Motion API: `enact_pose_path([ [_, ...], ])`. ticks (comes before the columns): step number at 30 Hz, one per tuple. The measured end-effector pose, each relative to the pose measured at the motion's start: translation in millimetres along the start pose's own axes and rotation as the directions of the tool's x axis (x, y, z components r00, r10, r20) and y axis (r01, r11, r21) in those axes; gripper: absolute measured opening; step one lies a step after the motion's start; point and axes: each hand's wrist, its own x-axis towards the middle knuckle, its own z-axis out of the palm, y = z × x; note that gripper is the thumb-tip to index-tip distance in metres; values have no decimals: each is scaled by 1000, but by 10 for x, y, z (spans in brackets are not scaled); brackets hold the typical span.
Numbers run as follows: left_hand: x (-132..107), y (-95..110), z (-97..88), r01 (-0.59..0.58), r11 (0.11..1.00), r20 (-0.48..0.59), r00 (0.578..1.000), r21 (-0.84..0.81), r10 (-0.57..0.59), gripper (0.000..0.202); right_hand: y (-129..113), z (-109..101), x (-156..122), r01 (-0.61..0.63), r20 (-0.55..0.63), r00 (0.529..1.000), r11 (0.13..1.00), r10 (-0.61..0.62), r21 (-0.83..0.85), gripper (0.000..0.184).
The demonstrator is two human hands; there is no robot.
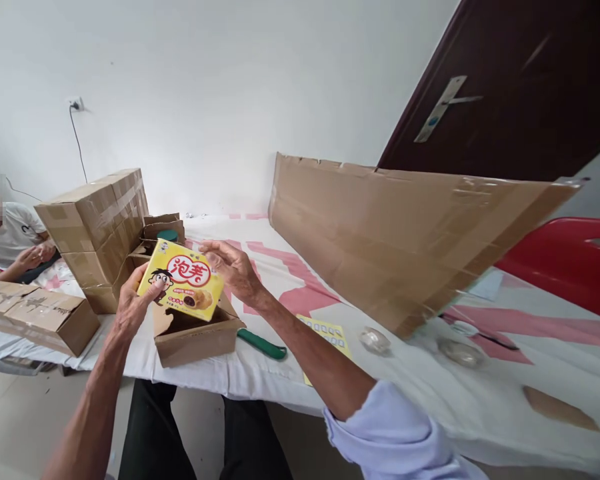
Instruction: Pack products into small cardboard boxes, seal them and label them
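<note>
A yellow snack box (180, 280) with red lettering, a cartoon figure and a pastry picture is held tilted. My left hand (134, 297) is closed on its left end, thumb across the front. At the upper right corner of the box is my right hand (233, 270), its bent fingers and thumb on the edge. Below them an open cardboard carton (197, 350) stands near the table's front edge; the snack box hides part of its inside. A green-handled tool (263, 345) lies to the right of the carton, its other end hidden.
Stacked taped cartons (97, 233) and a low carton (35, 313) stand left, near another person (15, 233). A tall cardboard panel (380, 233) rises on the right. A yellow sheet (325, 331), a clear round item (375, 340) and a cardboard scrap (560, 408) lie on the table.
</note>
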Motion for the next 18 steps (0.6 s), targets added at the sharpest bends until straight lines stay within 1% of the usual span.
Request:
enact_pose_path([
  [1,39,-16,19,-29,999,-68,997,-45,26,72,-4,3,20,13,-22,1000,1000,-12,16,71],
  [3,131,-39,65,-98,991,-180,980,-96,79,70,-14,22,61,22,-29,999,998,-21,66,79],
  [5,224,-52,132,-140,983,-232,966,-115,111,70,-20,64,110,28,-15,1000,991,-26,134,85],
  [8,338,-93,241,-148,977,-248,963,-155,106,71,8,154,199,59,-30,998,984,-55,169,84],
  [11,418,-195,271,-122,985,-281,956,-123,84,73,125,241,285,67,-38,997,990,-62,122,77],
  [14,482,-322,192,-68,998,-285,957,-20,59,73,311,296,345,3,-11,1000,995,-2,96,73],
  [18,562,-466,33,2,997,-249,968,74,17,67,539,328,388,-99,7,995,987,99,130,72],
])
